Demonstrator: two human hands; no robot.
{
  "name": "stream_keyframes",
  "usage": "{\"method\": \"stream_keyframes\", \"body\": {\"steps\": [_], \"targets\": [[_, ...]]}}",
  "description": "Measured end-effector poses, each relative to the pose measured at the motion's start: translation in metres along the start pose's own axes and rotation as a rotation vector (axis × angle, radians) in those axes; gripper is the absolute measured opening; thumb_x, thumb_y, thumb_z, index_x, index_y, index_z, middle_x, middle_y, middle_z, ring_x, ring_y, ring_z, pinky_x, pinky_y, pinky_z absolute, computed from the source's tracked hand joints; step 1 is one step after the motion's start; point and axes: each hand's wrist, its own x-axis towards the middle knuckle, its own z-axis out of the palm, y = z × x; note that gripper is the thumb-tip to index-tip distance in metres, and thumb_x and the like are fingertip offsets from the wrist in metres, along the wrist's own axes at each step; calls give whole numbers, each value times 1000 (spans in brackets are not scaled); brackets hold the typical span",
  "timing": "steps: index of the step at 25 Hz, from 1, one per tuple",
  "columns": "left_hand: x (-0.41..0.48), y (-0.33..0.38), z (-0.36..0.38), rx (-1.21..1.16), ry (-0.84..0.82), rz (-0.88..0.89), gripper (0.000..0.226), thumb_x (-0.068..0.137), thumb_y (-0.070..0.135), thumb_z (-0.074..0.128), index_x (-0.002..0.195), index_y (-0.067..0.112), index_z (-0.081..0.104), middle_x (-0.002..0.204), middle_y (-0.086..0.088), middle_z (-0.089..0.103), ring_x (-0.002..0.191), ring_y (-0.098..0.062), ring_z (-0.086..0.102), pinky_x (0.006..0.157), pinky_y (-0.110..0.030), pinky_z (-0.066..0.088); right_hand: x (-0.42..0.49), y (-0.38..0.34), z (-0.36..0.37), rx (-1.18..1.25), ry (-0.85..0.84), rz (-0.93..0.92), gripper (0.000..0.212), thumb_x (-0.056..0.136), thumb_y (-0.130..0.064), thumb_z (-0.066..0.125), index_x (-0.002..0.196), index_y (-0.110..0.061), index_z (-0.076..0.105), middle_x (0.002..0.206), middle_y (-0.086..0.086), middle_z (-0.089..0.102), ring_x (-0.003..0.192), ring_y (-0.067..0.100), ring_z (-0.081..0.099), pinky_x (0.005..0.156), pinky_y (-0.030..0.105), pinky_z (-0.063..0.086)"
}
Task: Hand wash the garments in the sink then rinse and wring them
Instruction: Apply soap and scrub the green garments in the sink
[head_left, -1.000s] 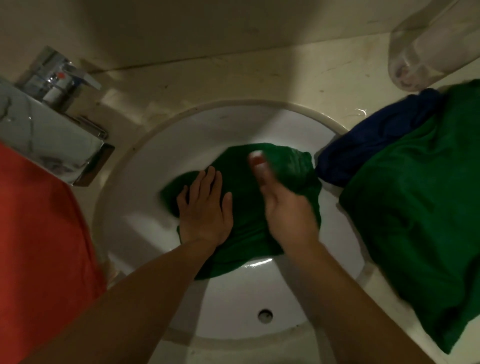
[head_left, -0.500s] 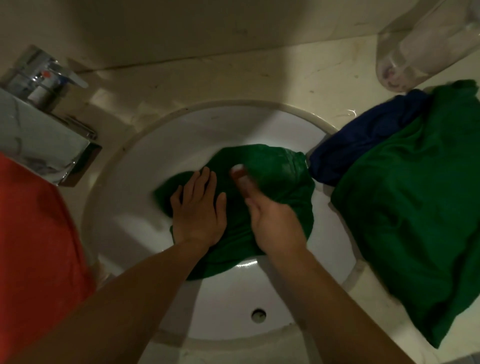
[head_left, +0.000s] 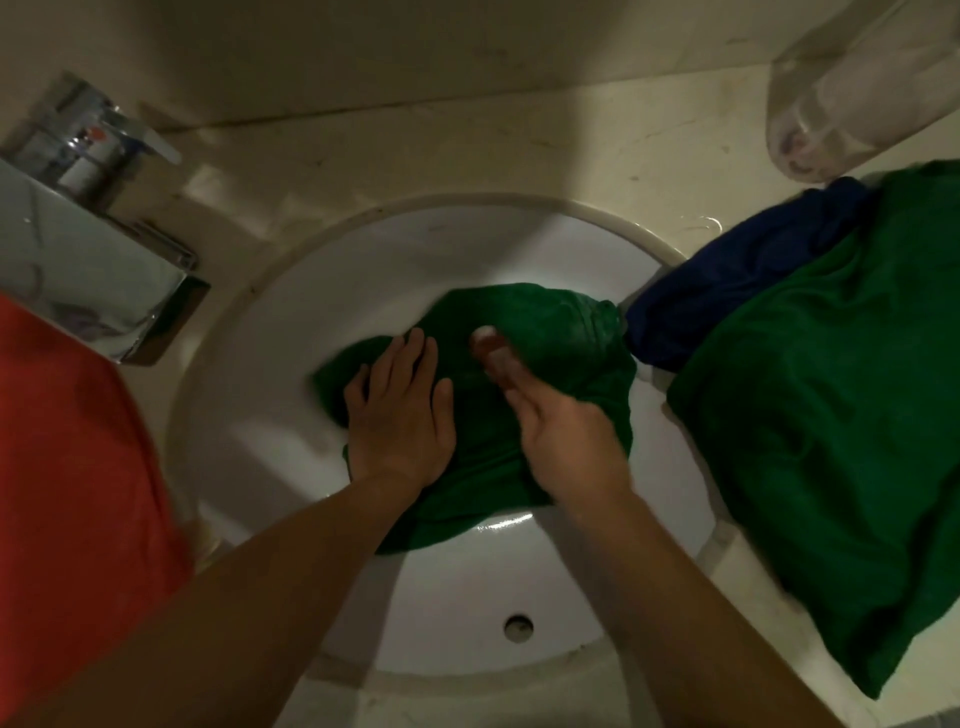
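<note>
Left hand (head_left: 400, 415) spread flat on green garment (head_left: 550, 322); right hand (head_left: 561, 436) has rubbed toward 9 o'clock, grip indiscernible; washing continues

- A chrome faucet (head_left: 93, 260) with a flat square spout and a lever handle bearing a red mark, at the left.
- A beige stone countertop (head_left: 467, 150), faintly stained.
- A clear plastic container (head_left: 857, 88) on the countertop's far right corner.
- A plain beige wall (head_left: 415, 47) behind.
</note>
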Motion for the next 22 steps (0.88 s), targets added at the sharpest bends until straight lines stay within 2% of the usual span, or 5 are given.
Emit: {"method": "stream_keyframes", "body": {"steps": [4,8,12,16,22], "targets": [[1,-2,2,-17,7,22,63,104,47,14,159,20,31,168,4,22,153,-13,12,120,-45,11,3,39,-41,-72,133,229,40,108,-47,44,148,-52,48,117,17,71,101,40,65,89,44,55],[1,-1,3,-15,26,18,63,104,47,18,156,18,36,165,1,29,152,-17,19,117,-48,17,-3,-10,7,31,6,49,49,110,-46,38,151,-67,23,106,19,72,91,36,69,85,48,59],[3,-1,5,-19,42,38,61,104,47,22,154,16,40,164,-2,33,150,-21,26,115,-50,21,8,7,-3,9,-7,58,45,108,-50,40,144,-74,27,109,17,72,93,36,69,85,46,58],[3,-1,6,-23,72,57,60,104,46,28,152,15,45,161,-3,37,149,-23,30,113,-52,25,-3,37,-33,-64,130,180,40,107,-48,44,146,-56,48,110,16,74,95,38,67,84,44,57],[0,1,0,24,37,90,67,102,51,24,151,12,47,160,-7,39,147,-27,33,113,-56,29,7,20,-25,-160,-25,209,56,108,-47,40,162,-40,23,124,19,66,110,39,63,86,44,49]]}}
